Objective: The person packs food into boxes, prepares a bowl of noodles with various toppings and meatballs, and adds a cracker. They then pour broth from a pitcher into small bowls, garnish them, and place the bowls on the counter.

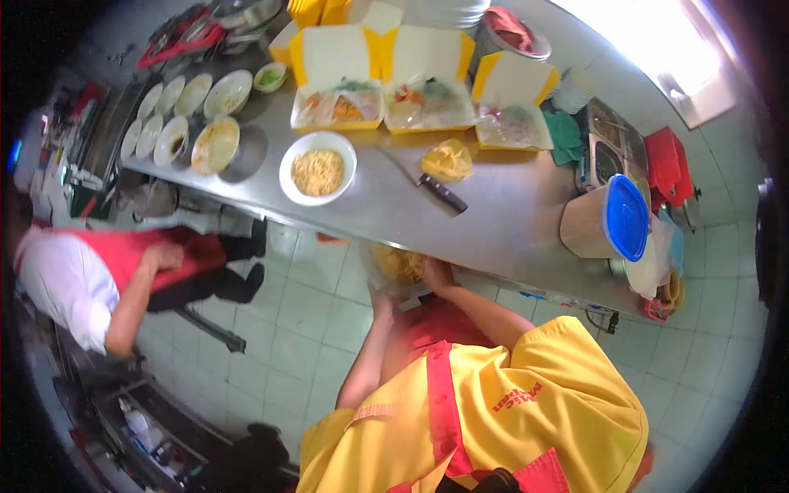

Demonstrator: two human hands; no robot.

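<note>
**Holding a clear bag (397,264) at the counter edge**

Your left hand (380,301) meets the clear bag of yellow food from below. Its fingers are hidden, so their spread cannot be told. Your right hand (436,274) grips the other side, fingers curled together. The bag sits between both hands, its long axis along the steel counter (509,222) edge. Where its mouth points is unclear. A knife (436,191) lies beyond your fingertips.

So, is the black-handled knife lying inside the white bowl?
No, the knife lies on the steel counter, beside the white bowl.
</note>
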